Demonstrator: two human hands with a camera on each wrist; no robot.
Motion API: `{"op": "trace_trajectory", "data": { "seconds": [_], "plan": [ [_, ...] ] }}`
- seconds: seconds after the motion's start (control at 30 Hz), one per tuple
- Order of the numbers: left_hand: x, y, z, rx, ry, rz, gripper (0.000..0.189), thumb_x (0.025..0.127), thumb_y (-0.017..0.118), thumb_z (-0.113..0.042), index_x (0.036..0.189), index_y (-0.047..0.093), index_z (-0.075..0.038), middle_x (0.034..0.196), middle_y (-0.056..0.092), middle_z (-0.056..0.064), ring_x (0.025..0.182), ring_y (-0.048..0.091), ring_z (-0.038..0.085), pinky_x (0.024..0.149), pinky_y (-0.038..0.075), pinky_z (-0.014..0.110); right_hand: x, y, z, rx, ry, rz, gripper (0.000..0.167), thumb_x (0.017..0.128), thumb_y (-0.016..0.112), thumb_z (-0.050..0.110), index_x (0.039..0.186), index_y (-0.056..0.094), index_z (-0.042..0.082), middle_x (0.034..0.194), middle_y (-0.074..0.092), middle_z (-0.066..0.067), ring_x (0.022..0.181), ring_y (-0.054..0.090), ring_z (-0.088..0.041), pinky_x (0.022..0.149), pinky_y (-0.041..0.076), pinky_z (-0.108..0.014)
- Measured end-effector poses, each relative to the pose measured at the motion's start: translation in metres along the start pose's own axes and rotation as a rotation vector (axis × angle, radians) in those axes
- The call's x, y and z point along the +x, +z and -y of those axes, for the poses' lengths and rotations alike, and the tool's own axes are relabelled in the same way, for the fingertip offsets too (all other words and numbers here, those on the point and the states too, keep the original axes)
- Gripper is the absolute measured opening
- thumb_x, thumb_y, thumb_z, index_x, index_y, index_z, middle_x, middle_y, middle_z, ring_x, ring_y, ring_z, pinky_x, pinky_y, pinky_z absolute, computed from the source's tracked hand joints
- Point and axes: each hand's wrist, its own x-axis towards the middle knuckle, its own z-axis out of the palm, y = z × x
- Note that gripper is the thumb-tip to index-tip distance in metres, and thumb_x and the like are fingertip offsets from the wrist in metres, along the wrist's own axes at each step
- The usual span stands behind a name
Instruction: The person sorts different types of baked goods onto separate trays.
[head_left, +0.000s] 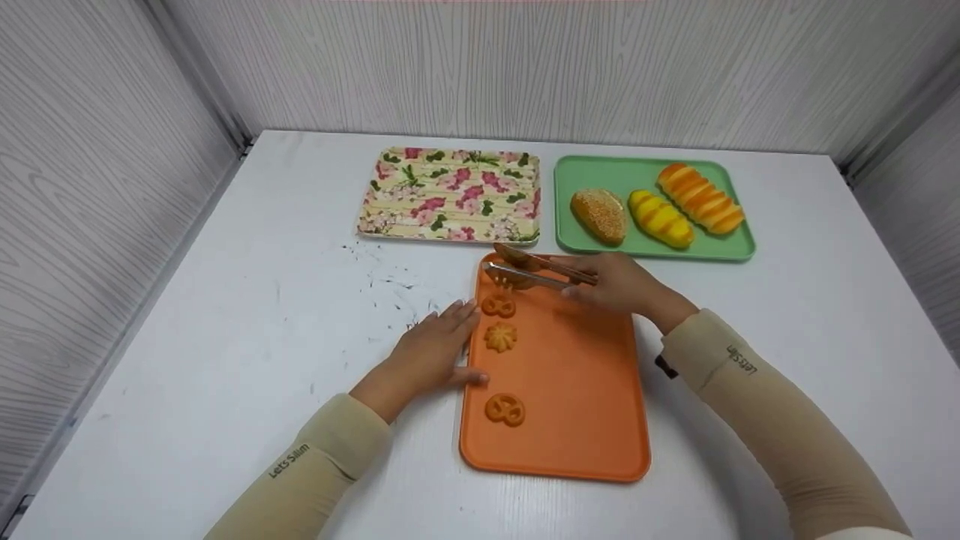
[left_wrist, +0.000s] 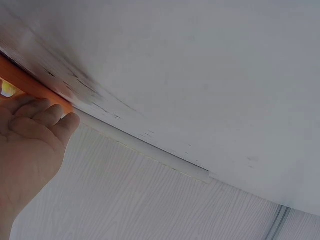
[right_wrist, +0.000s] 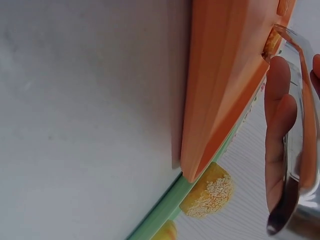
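My right hand (head_left: 619, 283) grips metal tongs (head_left: 551, 276), their tips over the far left corner of the orange tray (head_left: 570, 390). Close to those tips, a brown cookie (right_wrist: 271, 42) shows in the right wrist view; whether the tongs pinch it I cannot tell. Down the tray's left side lie a pretzel-shaped cookie (head_left: 499, 305), a flower-shaped cookie (head_left: 501, 337) and, nearer me, another pretzel-shaped cookie (head_left: 505, 409). My left hand (head_left: 427, 352) touches the tray's left rim with fingers extended and thumb over the edge.
Behind the orange tray is a floral tray (head_left: 457, 196). To its right, a green tray (head_left: 600, 174) holds a seeded bun (head_left: 600, 216), a yellow bread roll (head_left: 660, 218) and a striped loaf (head_left: 700, 198). Dark scuffs mark the white table (head_left: 300, 300).
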Motion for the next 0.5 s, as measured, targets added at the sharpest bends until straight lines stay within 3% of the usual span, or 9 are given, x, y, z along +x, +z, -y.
{"op": "trace_trajectory", "data": {
  "seconds": [0.13, 0.33, 0.5],
  "plan": [
    [0.0003, -0.0008, -0.0008, 0.012, 0.000, -0.004, 0.101, 0.079, 0.060, -0.065, 0.151, 0.023, -0.005, 0.157, 0.018, 0.009, 0.143, 0.014, 0.024, 0.113, 0.020, 0.042, -0.0006, 0.0005, -0.0001, 0.010, -0.011, -0.020, 0.052, 0.090, 0.068, 0.028, 0.139, 0.051, 0.025, 0.120, 0.064, -0.009, 0.061, 0.049, -0.016, 0.061, 0.039, -0.035],
    [0.0010, -0.0009, -0.0008, 0.013, -0.011, 0.002, 0.101, 0.078, 0.060, -0.065, 0.152, 0.022, -0.007, 0.157, 0.017, 0.008, 0.143, 0.013, 0.023, 0.113, 0.020, 0.041, -0.0028, -0.0022, 0.0022, 0.015, 0.007, -0.021, 0.051, 0.090, 0.067, 0.028, 0.139, 0.051, 0.028, 0.092, 0.069, -0.008, 0.054, 0.046, -0.016, 0.058, 0.039, -0.035],
    [0.0004, -0.0006, -0.0005, 0.005, -0.006, -0.002, 0.101, 0.078, 0.060, -0.065, 0.152, 0.022, -0.007, 0.157, 0.017, 0.008, 0.143, 0.012, 0.023, 0.113, 0.019, 0.041, -0.0029, -0.0064, 0.0041, 0.055, 0.021, -0.014, 0.052, 0.091, 0.066, 0.028, 0.141, 0.049, 0.027, 0.095, 0.070, -0.009, 0.057, 0.053, -0.017, 0.059, 0.042, -0.035]
  ]
}}
